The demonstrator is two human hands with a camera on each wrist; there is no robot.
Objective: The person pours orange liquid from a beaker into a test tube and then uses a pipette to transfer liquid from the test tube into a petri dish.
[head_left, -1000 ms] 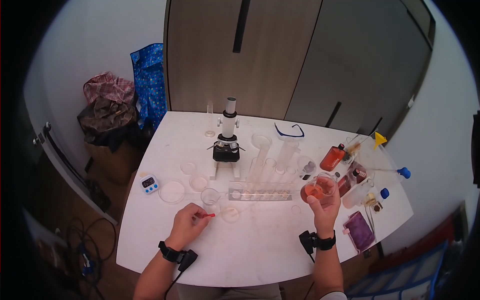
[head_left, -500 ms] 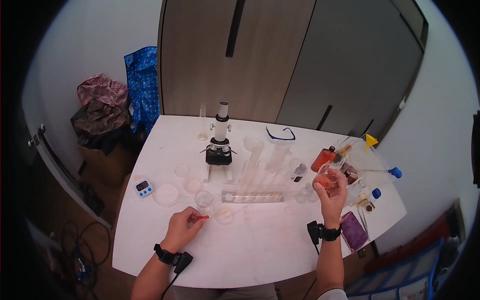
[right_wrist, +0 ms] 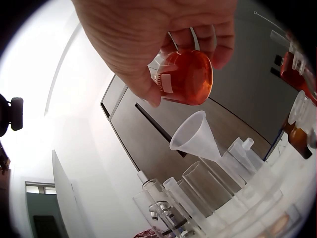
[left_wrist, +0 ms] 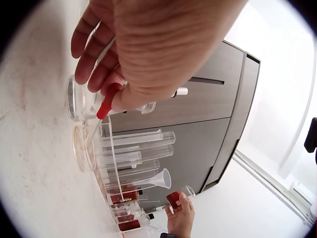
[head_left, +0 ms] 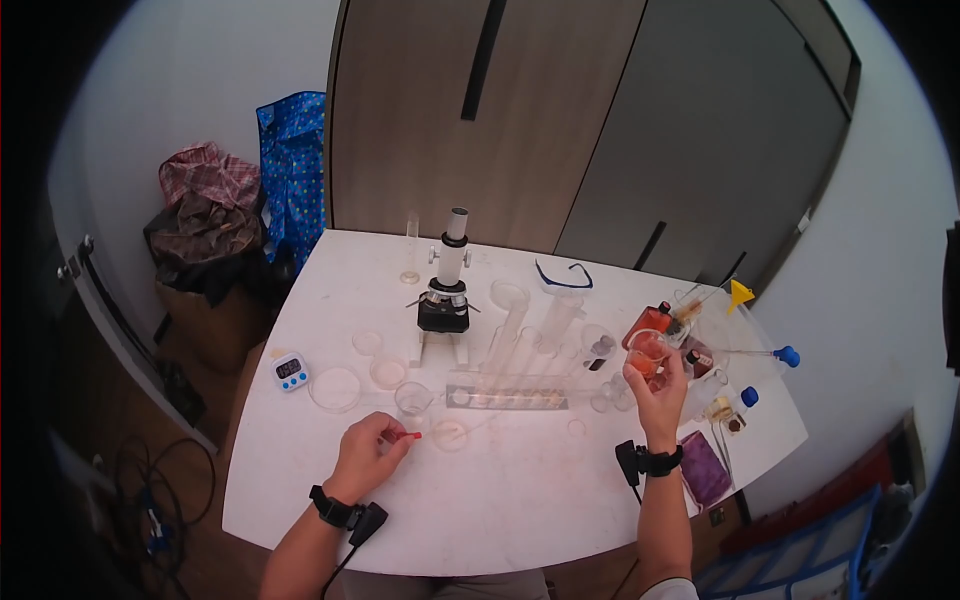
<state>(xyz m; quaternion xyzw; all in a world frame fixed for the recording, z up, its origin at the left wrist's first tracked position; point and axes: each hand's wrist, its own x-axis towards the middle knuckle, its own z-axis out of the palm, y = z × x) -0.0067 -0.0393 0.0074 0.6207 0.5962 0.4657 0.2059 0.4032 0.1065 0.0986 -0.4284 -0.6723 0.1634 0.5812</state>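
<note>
My left hand pinches the red rubber bulb of a dropper between thumb and fingers. Its thin clear tube slants down over a small petri dish on the table. Just behind that hand stands a clear glass beaker. Out to the right, my right hand grips a second beaker holding orange-red liquid, raised above the table. Fingers and thumb wrap its sides, and it looks tilted in the right wrist view. A clear rack of test tubes, one with a white funnel, stands between the hands.
A microscope stands behind the rack. Petri dishes and a timer lie at left. Red bottles, a yellow funnel and a purple pouch crowd the right side. Safety glasses lie at the back.
My right hand has carried the beaker of orange-red liquid further right and slightly back, away from the rack. My left hand keeps its pinch on the dropper in about the same place.
</note>
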